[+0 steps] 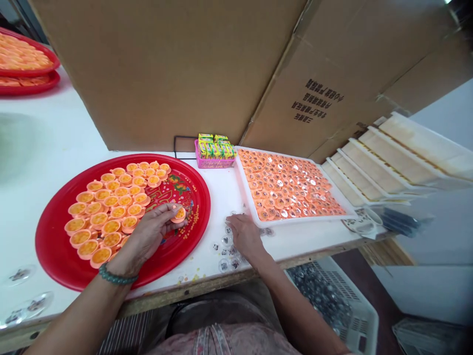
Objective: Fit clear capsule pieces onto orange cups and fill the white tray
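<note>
My left hand pinches a small orange plastic cup with yellow bits inside, held over the right part of a round red tray. Rows of similar orange cups fill the left and middle of that tray. Right of it, my right hand is down at the white tabletop, its fingers bent together among small clear discs with dark printed figures. Whatever its fingertips grip is hidden. A white rectangular tray beyond this hand holds many orange cups topped with printed clear discs.
A pink basket of small yellow-green boxes stands before a tall cardboard sheet. Stacked white trays lean at right. Below the table edge is a white crate of clear pieces. More red trays sit far left.
</note>
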